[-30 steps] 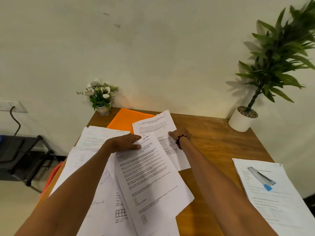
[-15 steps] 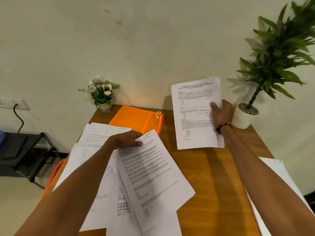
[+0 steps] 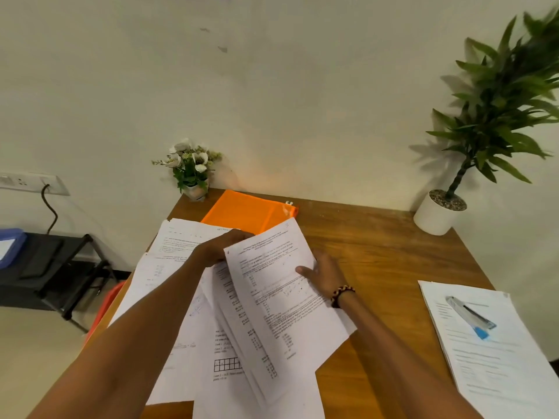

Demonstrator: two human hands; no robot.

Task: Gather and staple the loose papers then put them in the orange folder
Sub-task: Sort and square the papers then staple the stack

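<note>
Several loose printed papers [image 3: 169, 300] lie overlapping on the left half of the wooden table [image 3: 378, 255]. My right hand [image 3: 325, 275] grips one printed sheet [image 3: 281, 297] by its right edge and holds it on top of the pile. My left hand [image 3: 220, 247] holds the top edge of the sheets under it, partly hidden by that sheet. The orange folder [image 3: 246, 211] lies flat at the back of the table, beyond the pile. A silver and blue stapler [image 3: 470, 317] rests on a separate stack of papers [image 3: 496, 364] at the right.
A small white flower pot [image 3: 190, 170] stands at the table's back left corner. A tall green plant in a white pot [image 3: 438, 211] is at the back right. A black stand [image 3: 51, 267] sits on the floor to the left.
My right hand lifted one sheet off the folder, swung it up to the right, then brought it back left and down onto the pile. The folder is now uncovered. My left hand stayed on the pile.
</note>
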